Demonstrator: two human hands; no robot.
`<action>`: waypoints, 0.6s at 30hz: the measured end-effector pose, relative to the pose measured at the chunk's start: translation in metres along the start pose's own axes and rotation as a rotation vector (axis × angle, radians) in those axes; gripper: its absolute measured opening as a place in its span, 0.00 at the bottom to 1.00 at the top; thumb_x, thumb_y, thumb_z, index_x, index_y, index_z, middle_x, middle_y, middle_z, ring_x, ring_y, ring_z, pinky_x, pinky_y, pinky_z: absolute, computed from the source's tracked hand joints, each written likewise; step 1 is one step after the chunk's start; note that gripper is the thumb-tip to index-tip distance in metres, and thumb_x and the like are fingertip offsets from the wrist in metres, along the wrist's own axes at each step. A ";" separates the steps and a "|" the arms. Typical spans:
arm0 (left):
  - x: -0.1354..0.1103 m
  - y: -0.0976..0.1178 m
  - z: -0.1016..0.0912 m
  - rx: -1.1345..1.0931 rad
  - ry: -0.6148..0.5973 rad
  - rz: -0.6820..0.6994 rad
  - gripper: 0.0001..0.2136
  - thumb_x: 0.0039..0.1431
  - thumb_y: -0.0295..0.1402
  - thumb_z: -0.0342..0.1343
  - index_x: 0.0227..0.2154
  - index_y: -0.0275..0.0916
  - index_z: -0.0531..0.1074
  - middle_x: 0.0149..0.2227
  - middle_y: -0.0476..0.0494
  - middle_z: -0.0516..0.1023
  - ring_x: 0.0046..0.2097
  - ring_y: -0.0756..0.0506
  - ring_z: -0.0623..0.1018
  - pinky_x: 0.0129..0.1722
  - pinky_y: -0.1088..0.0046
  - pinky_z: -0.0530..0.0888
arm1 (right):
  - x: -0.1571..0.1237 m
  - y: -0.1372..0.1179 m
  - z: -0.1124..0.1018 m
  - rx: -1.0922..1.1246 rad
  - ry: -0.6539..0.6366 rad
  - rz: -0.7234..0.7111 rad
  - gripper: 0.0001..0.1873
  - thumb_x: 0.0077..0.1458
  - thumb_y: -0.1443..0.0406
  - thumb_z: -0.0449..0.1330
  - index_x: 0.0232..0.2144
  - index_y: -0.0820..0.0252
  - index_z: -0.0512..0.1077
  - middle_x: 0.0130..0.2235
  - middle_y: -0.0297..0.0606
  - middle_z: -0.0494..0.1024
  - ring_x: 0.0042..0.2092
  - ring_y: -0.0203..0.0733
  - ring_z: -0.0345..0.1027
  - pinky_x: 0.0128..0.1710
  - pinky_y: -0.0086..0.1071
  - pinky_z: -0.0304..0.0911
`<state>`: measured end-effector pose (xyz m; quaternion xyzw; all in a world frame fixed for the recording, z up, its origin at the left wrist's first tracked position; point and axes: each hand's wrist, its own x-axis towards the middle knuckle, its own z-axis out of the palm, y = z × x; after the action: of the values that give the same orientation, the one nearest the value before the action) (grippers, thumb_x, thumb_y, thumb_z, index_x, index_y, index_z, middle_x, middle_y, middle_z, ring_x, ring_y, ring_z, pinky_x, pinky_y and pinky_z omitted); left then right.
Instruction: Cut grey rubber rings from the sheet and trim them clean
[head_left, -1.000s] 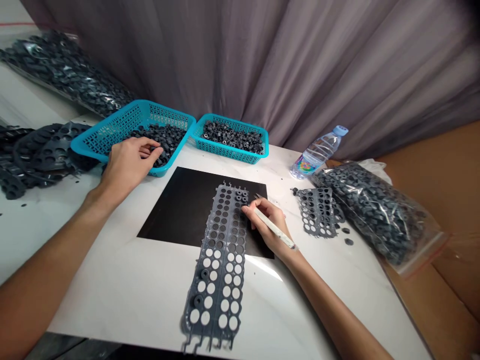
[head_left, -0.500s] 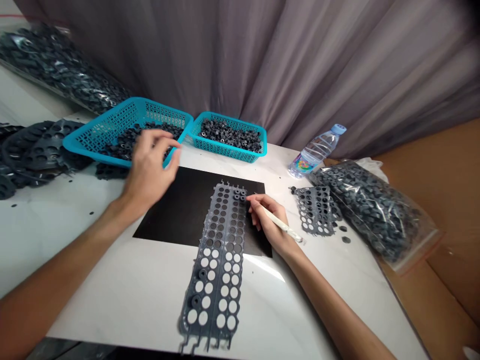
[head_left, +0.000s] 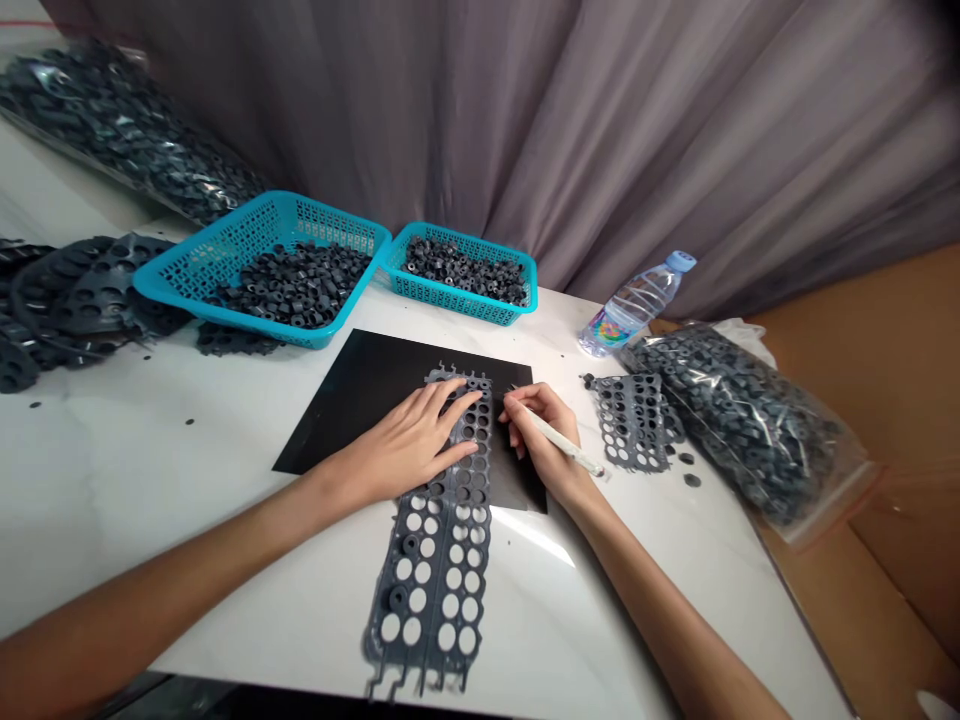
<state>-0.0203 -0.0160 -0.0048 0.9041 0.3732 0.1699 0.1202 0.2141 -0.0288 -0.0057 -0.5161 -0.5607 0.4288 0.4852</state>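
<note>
A dark grey rubber sheet [head_left: 437, 560] full of round holes lies lengthwise in front of me, its far half on a black mat [head_left: 330, 400]. My left hand [head_left: 397, 440] rests on the sheet's far half, fingers spread and nothing gripped; it hides part of the holes. Just right of the sheet, my right hand [head_left: 549, 440] pinches a white pen-shaped tool [head_left: 562, 443] with a thin dark tip; its exact kind is unclear. Two dark ring-shaped pieces, a farther ring [head_left: 409, 545] and a nearer ring [head_left: 397, 598], remain in the sheet's near left part.
A large blue basket [head_left: 172, 275] and a smaller blue basket [head_left: 457, 304] hold small dark pieces. A water bottle [head_left: 634, 303], a smaller perforated sheet [head_left: 631, 420] and a bag of dark pieces [head_left: 750, 425] stand or lie right. Another filled bag [head_left: 127, 130] and rubber scraps [head_left: 90, 295] lie left.
My left hand has come down from beside the large basket, moving right and nearer, onto the perforated sheet. My right hand stays almost in place with the white tool.
</note>
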 end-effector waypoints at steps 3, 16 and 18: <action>-0.006 0.003 0.000 0.073 -0.001 0.020 0.33 0.76 0.52 0.42 0.75 0.37 0.51 0.74 0.26 0.57 0.73 0.28 0.62 0.71 0.47 0.59 | -0.001 -0.001 0.000 -0.002 0.004 0.006 0.13 0.67 0.54 0.62 0.40 0.57 0.69 0.32 0.33 0.76 0.24 0.33 0.65 0.19 0.25 0.62; 0.006 0.009 -0.016 0.019 0.046 0.085 0.24 0.75 0.50 0.50 0.59 0.34 0.70 0.59 0.32 0.74 0.62 0.34 0.73 0.65 0.52 0.70 | -0.002 -0.002 -0.010 0.026 -0.210 0.054 0.03 0.62 0.65 0.61 0.38 0.57 0.70 0.30 0.32 0.77 0.23 0.32 0.67 0.18 0.23 0.62; 0.019 0.004 -0.016 -0.066 0.041 0.075 0.14 0.78 0.42 0.48 0.51 0.37 0.72 0.51 0.38 0.77 0.55 0.38 0.77 0.59 0.56 0.73 | -0.003 -0.002 -0.009 0.026 -0.215 0.052 0.00 0.61 0.67 0.60 0.36 0.57 0.70 0.29 0.31 0.77 0.23 0.32 0.67 0.18 0.22 0.61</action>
<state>-0.0111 -0.0037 0.0157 0.9093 0.3356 0.2051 0.1360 0.2227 -0.0319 -0.0027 -0.4752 -0.5902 0.5015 0.4175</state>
